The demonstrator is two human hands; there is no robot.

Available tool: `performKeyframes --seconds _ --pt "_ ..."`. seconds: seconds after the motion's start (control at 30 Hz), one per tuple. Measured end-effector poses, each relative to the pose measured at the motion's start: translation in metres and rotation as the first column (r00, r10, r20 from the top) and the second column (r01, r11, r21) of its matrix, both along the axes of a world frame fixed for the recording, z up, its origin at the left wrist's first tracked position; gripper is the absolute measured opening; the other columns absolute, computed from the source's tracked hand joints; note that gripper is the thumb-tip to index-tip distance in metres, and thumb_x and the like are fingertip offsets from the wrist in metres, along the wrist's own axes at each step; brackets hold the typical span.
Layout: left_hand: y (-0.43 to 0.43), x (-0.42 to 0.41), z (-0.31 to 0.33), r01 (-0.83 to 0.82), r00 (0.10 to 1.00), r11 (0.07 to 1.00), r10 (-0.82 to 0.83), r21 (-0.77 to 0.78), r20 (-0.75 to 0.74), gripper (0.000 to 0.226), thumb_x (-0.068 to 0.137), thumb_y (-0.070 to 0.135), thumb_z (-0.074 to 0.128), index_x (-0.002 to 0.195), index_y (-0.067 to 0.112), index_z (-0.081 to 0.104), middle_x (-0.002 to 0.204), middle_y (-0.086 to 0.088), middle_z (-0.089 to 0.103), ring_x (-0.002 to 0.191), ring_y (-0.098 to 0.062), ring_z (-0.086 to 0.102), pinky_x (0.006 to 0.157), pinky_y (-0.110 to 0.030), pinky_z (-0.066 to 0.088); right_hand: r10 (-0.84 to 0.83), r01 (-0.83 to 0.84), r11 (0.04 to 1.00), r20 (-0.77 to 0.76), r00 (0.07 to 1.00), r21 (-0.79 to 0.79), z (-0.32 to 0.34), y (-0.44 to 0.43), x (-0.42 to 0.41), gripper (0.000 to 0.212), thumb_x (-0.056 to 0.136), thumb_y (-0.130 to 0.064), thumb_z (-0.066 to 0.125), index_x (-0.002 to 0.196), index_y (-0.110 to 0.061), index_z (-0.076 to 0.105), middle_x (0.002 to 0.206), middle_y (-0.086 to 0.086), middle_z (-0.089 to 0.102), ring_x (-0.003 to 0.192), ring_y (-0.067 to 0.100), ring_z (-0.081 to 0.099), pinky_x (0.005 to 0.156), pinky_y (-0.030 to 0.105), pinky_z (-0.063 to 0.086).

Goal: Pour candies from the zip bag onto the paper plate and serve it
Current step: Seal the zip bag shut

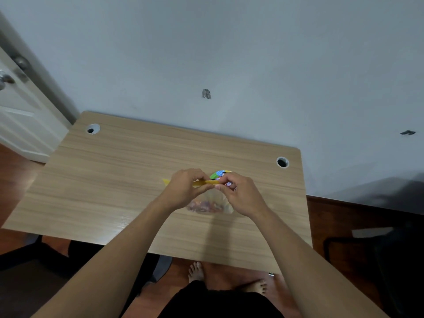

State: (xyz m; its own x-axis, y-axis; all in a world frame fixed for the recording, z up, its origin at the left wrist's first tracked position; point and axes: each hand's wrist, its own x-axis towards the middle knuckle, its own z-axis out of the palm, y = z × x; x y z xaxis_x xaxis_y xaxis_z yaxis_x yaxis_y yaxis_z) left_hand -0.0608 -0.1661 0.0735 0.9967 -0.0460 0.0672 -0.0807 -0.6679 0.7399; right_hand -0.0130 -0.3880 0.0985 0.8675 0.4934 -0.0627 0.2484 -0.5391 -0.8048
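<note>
A clear zip bag [210, 203] with a yellow zip strip hangs above the middle of the wooden table [110, 180], with reddish candies gathered at its bottom. My left hand [183, 189] pinches the yellow strip near its left part. My right hand [238, 193] pinches the same strip at its right end. Just behind my right hand's fingers shows part of a colourful paper plate [220, 174] with green, blue and yellow print; most of it is hidden by my hands.
The table has two round cable holes, one at the far left [93, 129] and one at the far right [282, 162]. A grey wall stands right behind the table. A white door [20, 111] is at the left, dark furniture at the right.
</note>
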Motion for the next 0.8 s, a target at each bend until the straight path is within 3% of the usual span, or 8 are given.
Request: performKeyframes --seconds 0.13,0.2,0.3,0.37,0.47,0.57,0.67,0.8 --pt "0.008 -0.001 -0.007 -0.019 1.0 0.99 0.018 0.138 0.004 0.022 0.09 0.057 0.073 0.092 0.035 0.074 0.092 0.021 0.074 0.09 -0.007 0.069 0.107 -0.051 0.046 0.018 -0.019 0.999 -0.03 0.999 -0.04 -0.003 -0.001 0.003 0.003 0.095 -0.02 0.08 0.095 -0.018 0.077 0.085 -0.041 0.067 0.065 0.009 0.057 0.065 0.023 0.045" --pt "0.011 -0.002 -0.007 -0.032 0.999 0.982 0.029 0.187 0.015 0.02 0.092 0.053 0.074 0.095 0.034 0.074 0.097 0.021 0.075 0.096 -0.006 0.07 0.117 -0.053 0.036 0.012 -0.014 0.999 -0.059 0.998 -0.04 -0.003 -0.002 0.006 0.004 0.095 -0.02 0.081 0.094 -0.018 0.077 0.082 -0.031 0.071 0.064 0.015 0.059 0.066 0.033 0.051" --pt "0.016 -0.002 -0.006 -0.048 0.998 0.975 0.04 0.217 0.043 0.027 0.092 0.059 0.068 0.096 0.033 0.074 0.098 0.021 0.075 0.098 -0.005 0.071 0.117 -0.052 0.034 0.001 -0.005 0.997 -0.058 0.998 -0.074 -0.001 -0.003 0.013 0.005 0.093 -0.025 0.082 0.092 -0.024 0.077 0.083 -0.005 0.076 0.073 0.024 0.065 0.075 0.043 0.056" --pt "0.018 -0.003 -0.007 -0.063 0.997 0.973 0.054 0.221 0.048 0.037 0.091 0.067 0.058 0.095 0.034 0.074 0.097 0.021 0.074 0.097 -0.005 0.07 0.116 -0.051 0.035 -0.008 0.003 0.995 -0.052 0.999 -0.096 -0.003 -0.004 0.016 0.007 0.092 -0.028 0.082 0.088 -0.028 0.076 0.086 -0.001 0.077 0.076 0.022 0.067 0.076 0.044 0.057" --pt "0.022 -0.003 -0.01 -0.08 0.997 0.975 0.073 0.208 0.038 0.042 0.089 0.071 0.052 0.095 0.036 0.074 0.097 0.021 0.074 0.096 -0.004 0.07 0.115 -0.052 0.036 -0.022 0.018 0.994 -0.043 0.999 -0.109 -0.005 -0.005 0.02 0.011 0.09 -0.032 0.082 0.086 -0.037 0.073 0.083 -0.008 0.075 0.077 0.019 0.067 0.076 0.044 0.058" --pt "0.028 -0.005 -0.014 -0.094 0.996 0.975 0.092 0.2 0.024 0.042 0.089 0.072 0.052 0.096 0.038 0.075 0.1 0.022 0.075 0.096 -0.001 0.069 0.115 -0.052 0.037 -0.015 0.01 0.991 -0.037 0.999 -0.133 -0.008 -0.007 0.024 0.009 0.09 -0.031 0.083 0.087 -0.031 0.074 0.074 -0.022 0.066 0.072 0.006 0.059 0.077 0.04 0.055" --pt "0.035 -0.006 -0.018 -0.1 0.995 0.976 0.098 0.194 0.021 0.036 0.091 0.07 0.056 0.098 0.039 0.074 0.101 0.024 0.073 0.096 0.003 0.068 0.114 -0.055 0.039 0.006 -0.007 0.988 -0.009 1.0 -0.152 -0.008 -0.006 0.027 0.008 0.09 -0.032 0.082 0.088 -0.029 0.075 0.078 -0.019 0.069 0.076 0.007 0.061 0.077 0.04 0.056" --pt "0.042 -0.008 -0.018 -0.123 0.992 0.971 0.117 0.207 0.041 0.034 0.091 0.069 0.056 0.1 0.041 0.073 0.103 0.024 0.074 0.098 0.001 0.069 0.111 -0.054 0.041 -0.009 0.011 0.985 0.016 1.0 -0.173 -0.004 -0.004 0.03 0.008 0.091 -0.028 0.083 0.09 -0.025 0.076 0.078 -0.032 0.063 0.084 0.003 0.056 0.079 0.036 0.048"
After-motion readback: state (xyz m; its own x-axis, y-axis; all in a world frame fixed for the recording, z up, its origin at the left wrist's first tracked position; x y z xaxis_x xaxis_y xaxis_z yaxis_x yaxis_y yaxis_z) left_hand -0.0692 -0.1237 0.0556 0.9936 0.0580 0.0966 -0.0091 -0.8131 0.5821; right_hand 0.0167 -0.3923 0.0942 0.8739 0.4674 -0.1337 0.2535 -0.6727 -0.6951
